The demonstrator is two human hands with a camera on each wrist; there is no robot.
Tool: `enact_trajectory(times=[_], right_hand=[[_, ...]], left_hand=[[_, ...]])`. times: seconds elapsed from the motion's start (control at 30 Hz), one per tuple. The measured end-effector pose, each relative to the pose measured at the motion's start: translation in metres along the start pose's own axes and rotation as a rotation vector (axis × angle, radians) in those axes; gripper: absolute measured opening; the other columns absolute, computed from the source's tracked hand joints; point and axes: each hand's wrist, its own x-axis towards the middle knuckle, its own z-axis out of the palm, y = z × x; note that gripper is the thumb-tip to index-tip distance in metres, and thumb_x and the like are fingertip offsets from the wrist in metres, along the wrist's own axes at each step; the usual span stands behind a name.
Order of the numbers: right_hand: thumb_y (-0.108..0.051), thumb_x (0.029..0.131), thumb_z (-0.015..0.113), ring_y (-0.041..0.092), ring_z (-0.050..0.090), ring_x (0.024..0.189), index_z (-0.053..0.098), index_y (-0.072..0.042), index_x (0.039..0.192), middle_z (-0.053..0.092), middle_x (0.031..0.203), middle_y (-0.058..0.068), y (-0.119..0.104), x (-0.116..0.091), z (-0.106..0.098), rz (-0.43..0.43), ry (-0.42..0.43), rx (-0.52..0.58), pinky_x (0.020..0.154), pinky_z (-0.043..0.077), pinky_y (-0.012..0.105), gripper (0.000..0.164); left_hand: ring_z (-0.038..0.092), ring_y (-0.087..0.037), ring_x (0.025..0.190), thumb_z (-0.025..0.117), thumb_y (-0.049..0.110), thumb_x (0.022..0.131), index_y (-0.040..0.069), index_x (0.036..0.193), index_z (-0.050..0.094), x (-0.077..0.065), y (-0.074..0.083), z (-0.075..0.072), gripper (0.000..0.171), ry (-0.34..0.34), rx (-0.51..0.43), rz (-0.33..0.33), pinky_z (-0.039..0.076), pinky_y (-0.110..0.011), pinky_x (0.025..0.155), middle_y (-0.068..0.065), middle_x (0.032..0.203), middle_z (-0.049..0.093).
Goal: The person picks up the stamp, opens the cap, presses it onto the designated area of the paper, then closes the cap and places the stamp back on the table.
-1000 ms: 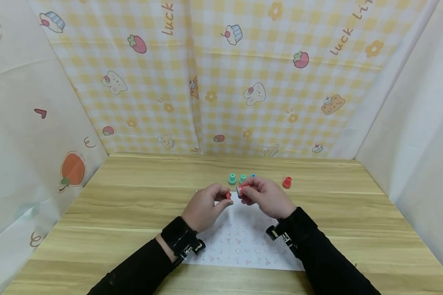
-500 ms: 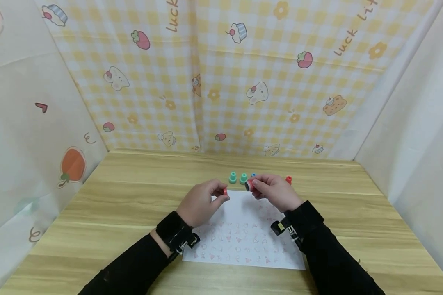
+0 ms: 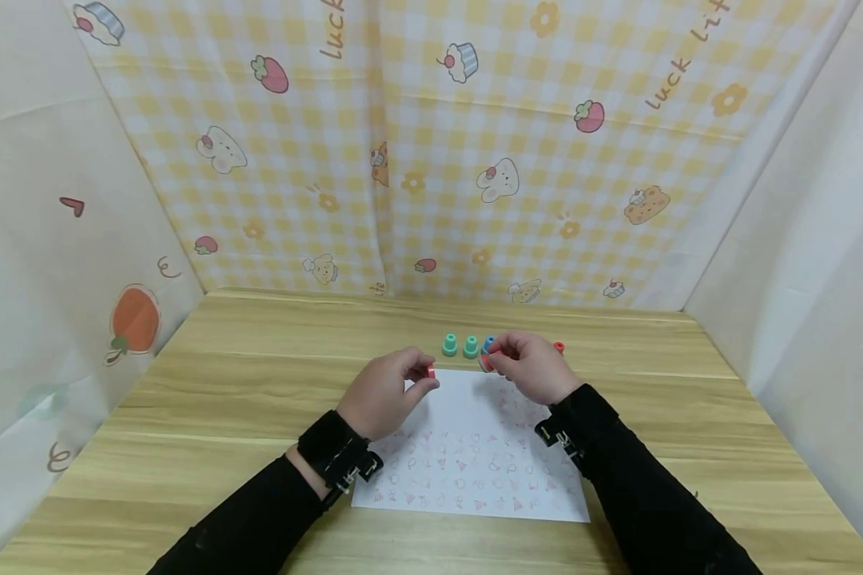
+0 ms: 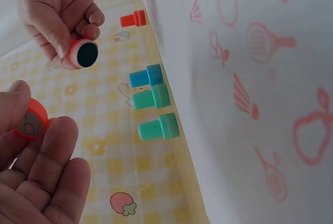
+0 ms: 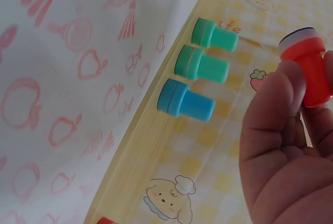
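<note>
My right hand pinches a red toy stamp by its handle, above the far edge of the paper. In the left wrist view the stamp's round dark face shows bare. My left hand pinches a small round red cap between thumb and fingers, to the left of the stamp and apart from it. Below both hands lies a white sheet of paper, printed with rows of pink-red apples, rackets and shuttlecocks; its far middle part is blank.
Beyond the paper stand two green stamps and a blue stamp in a row, capped. Another red stamp stands farther right, partly behind my right hand in the head view. A patterned cloth hangs behind the wooden table.
My hands have drawn apart, the left with the cap moving left, the right with the stamp moving right. The stamp's face has since tipped downward.
</note>
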Motion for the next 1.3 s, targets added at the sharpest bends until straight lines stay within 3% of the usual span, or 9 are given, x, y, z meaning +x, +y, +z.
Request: enact_trajectory(times=[0.3, 0.77, 1.3], right_hand=[[-0.014, 0.087, 0.063, 0.017, 0.053, 0.073, 0.066, -0.016, 0.094, 0.063, 0.087, 0.000, 0.000, 0.001, 0.001, -0.017, -0.010, -0.113, 0.059, 0.046, 0.028, 0.008], [-0.005, 0.083, 0.065, 0.015, 0.053, 0.075, 0.065, -0.011, 0.099, 0.060, 0.084, -0.001, 0.003, 0.008, 0.016, -0.056, -0.078, -0.426, 0.069, 0.046, 0.026, 0.017], [-0.008, 0.084, 0.067, 0.017, 0.052, 0.077, 0.065, -0.015, 0.093, 0.058, 0.080, -0.002, 0.007, 0.011, 0.023, -0.001, -0.137, -0.447, 0.073, 0.046, 0.027, 0.011]], left_hand=[[0.059, 0.005, 0.082, 0.065, 0.027, 0.087, 0.019, 0.104, 0.061, 0.001, -0.002, 0.002, 0.019, 0.006, -0.005, -0.009, 0.050, -0.023, 0.078, 0.019, 0.083, 0.062], [0.058, 0.006, 0.081, 0.065, 0.028, 0.087, 0.019, 0.104, 0.061, 0.002, -0.005, 0.005, 0.020, 0.012, 0.001, -0.011, 0.050, -0.022, 0.079, 0.019, 0.084, 0.063], [0.058, 0.006, 0.081, 0.065, 0.028, 0.087, 0.019, 0.104, 0.061, 0.003, -0.004, 0.003, 0.019, 0.001, -0.005, -0.022, 0.050, -0.022, 0.079, 0.019, 0.084, 0.062]])
